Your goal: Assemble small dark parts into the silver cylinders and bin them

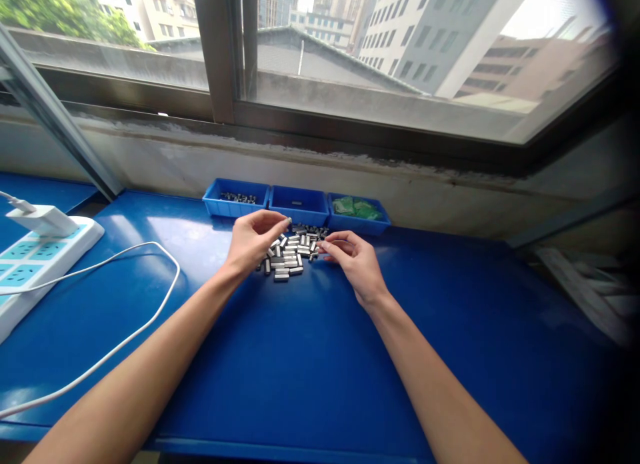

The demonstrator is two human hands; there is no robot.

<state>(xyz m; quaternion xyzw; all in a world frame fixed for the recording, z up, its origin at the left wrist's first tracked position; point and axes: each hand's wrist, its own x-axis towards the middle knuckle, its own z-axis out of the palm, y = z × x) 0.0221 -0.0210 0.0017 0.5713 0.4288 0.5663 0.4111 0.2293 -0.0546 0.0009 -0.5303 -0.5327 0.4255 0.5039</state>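
Observation:
A loose pile of silvery hex standoffs (290, 259) lies on the blue table, with small dark screws (314, 231) heaped along its far right side. My left hand (255, 241) hovers over the pile's left edge, thumb and index finger pinched on a small metal piece (289, 221) whose end peeks out. At the right edge of the pile, my right hand (354, 261) has thumb and fingertips pinched together near the screws. Whatever sits between those fingertips is too small to make out.
Behind the pile stand three blue bins: the left bin (213, 204) with screws, the middle bin (300, 214) with one small piece, the right bin (384, 223) with green packets. A power strip (90, 232) and white cable (173, 284) lie left. A window frame (350, 127) rises behind.

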